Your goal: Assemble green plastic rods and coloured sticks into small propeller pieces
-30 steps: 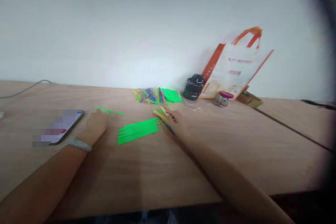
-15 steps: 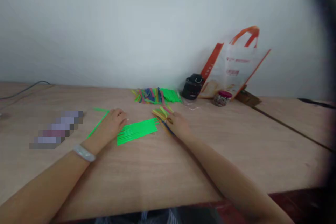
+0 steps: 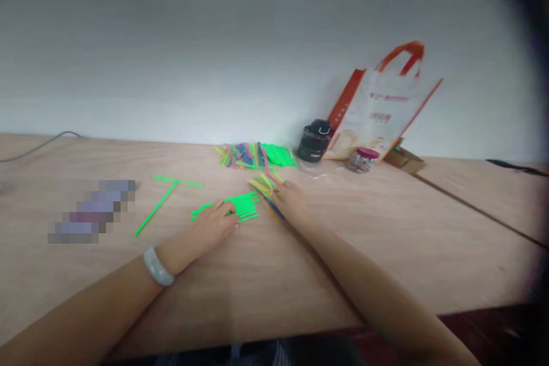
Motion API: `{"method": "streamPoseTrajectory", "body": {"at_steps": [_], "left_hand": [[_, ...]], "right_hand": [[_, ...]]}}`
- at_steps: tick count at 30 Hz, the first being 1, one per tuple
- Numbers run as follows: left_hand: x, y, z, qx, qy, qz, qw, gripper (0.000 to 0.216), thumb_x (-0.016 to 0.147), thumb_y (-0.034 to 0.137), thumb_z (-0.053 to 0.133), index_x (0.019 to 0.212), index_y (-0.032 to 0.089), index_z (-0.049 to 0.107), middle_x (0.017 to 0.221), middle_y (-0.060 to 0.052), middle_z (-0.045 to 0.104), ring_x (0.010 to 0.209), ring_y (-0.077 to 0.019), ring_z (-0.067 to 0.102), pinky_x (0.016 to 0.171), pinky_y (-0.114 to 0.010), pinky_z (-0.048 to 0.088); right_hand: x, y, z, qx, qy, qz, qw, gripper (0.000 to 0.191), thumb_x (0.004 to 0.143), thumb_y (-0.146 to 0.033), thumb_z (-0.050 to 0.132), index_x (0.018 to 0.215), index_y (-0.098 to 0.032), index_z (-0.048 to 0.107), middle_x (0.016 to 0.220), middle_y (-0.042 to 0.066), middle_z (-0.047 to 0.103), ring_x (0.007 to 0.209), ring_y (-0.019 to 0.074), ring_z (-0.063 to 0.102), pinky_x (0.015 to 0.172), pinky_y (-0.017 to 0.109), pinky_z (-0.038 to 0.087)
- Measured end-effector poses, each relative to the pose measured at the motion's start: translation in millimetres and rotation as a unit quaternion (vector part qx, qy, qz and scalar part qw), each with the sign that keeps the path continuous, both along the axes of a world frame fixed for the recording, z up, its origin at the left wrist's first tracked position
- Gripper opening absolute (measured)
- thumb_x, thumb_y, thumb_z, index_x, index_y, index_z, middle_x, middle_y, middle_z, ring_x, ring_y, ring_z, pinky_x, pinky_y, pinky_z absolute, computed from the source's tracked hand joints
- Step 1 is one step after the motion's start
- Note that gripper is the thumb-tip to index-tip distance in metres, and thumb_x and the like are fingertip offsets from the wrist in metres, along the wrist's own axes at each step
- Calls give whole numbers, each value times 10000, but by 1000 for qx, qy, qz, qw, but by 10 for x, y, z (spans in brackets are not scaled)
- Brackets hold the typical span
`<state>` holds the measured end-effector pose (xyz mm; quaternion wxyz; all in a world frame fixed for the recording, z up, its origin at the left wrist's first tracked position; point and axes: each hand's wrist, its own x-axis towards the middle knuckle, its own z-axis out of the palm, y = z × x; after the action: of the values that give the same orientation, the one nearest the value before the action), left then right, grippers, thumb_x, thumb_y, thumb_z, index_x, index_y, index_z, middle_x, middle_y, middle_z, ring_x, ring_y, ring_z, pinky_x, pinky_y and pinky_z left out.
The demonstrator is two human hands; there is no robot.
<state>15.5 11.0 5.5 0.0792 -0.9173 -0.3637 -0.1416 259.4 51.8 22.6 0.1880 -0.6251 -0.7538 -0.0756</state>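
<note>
Two bare hands are set to work over paper-thin strips on a wooden desk (image 3: 266, 297), with twelve o'clock taken toward the wall and the green stack (image 3: 246, 204) as the dial's centre. The stack is partly covered by the left hand (image 3: 217, 220), reaching in from seven o'clock; its fingers are curled over the strips, but whether that grip is closed on one cannot be told. At two o'clock, coloured strips (image 3: 262, 183) are gripped by the right hand (image 3: 291, 200), fingers folded over the bundle, apparently so that they are kept together and off the stack. At nine o'clock two green strips (image 3: 158, 206) are laid in a slanted T, seemingly set aside so their join is left undisturbed. Beyond them a pixelated flat object (image 3: 92, 214) is seen.

A strip pile (image 3: 244, 154) is lined up near the wall toward one o'clock, probably to be kept out of the forearms' way. A black canister (image 3: 315, 140), a lidded jar (image 3: 363, 161) and a carrier bag (image 3: 386, 108) are grouped around two. Elbow room is offered by the wood between stack and front edge at six, and rightward to the seam at three.
</note>
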Motion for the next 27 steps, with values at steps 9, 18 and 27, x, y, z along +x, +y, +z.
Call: {"method": "streamPoseTrajectory", "body": {"at_steps": [9,18,27], "left_hand": [[90,-11,-49,6,-10,6,1000,210,923,302,468,999,186,626,942,-60,585,942,-212,510,842,-359,440],[124,-12,-4,-11,-2,37,999,191,920,259,466,908,161,630,941,-69,601,933,-216,535,850,-354,441],[110,1,-28,-19,-100,61,993,183,921,231,443,990,156,594,953,-67,617,914,-198,567,837,-347,476]], "right_hand": [[-158,-83,-59,53,160,96,981,222,883,-256,466,960,-200,667,943,71,687,858,192,621,771,308,467],[-213,-74,-129,43,210,135,967,243,871,-252,462,954,-208,686,940,64,687,838,187,615,764,324,471],[-305,-106,-136,-63,382,147,910,262,853,-300,430,917,-189,660,701,20,624,572,132,549,546,263,457]]}}
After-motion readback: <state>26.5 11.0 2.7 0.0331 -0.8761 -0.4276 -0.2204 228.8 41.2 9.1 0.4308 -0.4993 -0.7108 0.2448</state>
